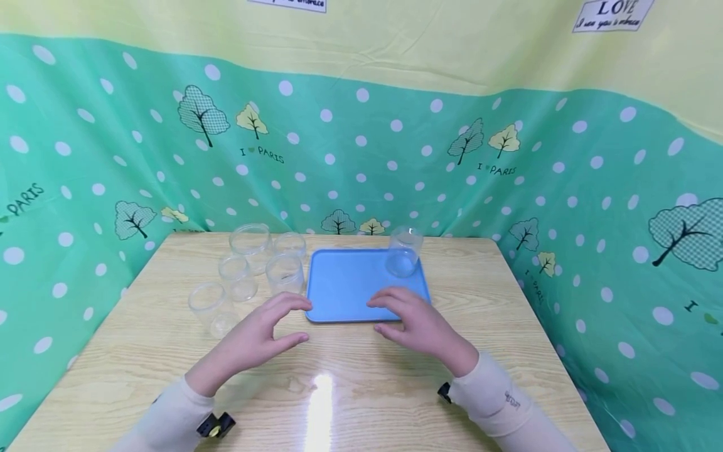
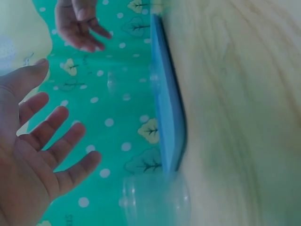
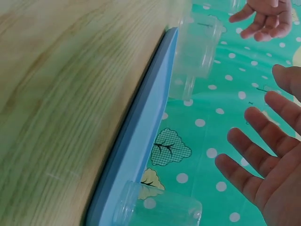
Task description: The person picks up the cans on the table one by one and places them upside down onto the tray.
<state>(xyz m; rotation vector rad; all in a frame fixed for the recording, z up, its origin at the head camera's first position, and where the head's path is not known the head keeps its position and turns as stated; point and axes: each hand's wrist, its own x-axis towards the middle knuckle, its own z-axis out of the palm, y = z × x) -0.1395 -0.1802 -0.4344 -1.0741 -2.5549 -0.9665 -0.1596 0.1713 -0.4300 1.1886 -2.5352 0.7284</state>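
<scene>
Both the left hand (image 1: 257,336) and the right hand (image 1: 415,320) are raised above the wooden table (image 1: 384,389), in the lower middle of the head view, palms turned toward each other. Each grip is wide and bare: the thumb stands well apart from the fingers, and the wrist views show the fingers spread in the air.

The blue tray (image 1: 344,285) lies at the centre of the head view, between and beyond the hands; the left fingertips appear near its lower left corner, the right ones over its lower right part. A clear jar (image 1: 402,260) stands upright on the tray's upper right corner. Left of the tray are five more clear containers: a wide tub (image 1: 251,248) and a small jar (image 1: 290,245) at the back, two mid-row jars (image 1: 238,276) below them, and a front jar (image 1: 213,311) lowest, near the left hand.

Pale sleeves (image 1: 175,414) enter from the bottom edge. Green dotted cloth (image 1: 339,144) fills the background.
</scene>
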